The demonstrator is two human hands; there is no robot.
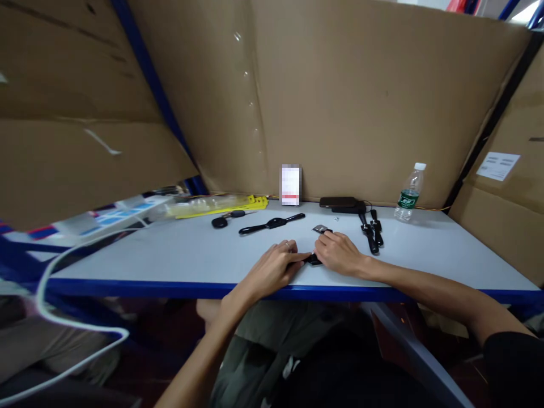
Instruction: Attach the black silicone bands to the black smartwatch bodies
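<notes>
Near the front edge of the table, my left hand (278, 263) is closed round one end of a black spokeshave (313, 260), a finger stretched along it. My right hand (340, 253) is closed at the tool's middle and hides its other end. Just beyond my right knuckles a flat metal blade (320, 228) with a dark part shows; whether my right hand touches it, I cannot tell. A similar long black spokeshave body (274, 223) lies farther back on the left. To the right lie two more black tools (371, 232), side by side, with metal fittings.
On the grey table (191, 258) a key fob (220, 222) lies at left, near yellow strips (221, 207). A lit phone (290, 185) leans on the cardboard wall (340, 102). A dark flat device (339, 202) and a water bottle (410, 195) stand at the back right. A white cable (46, 283) hangs left.
</notes>
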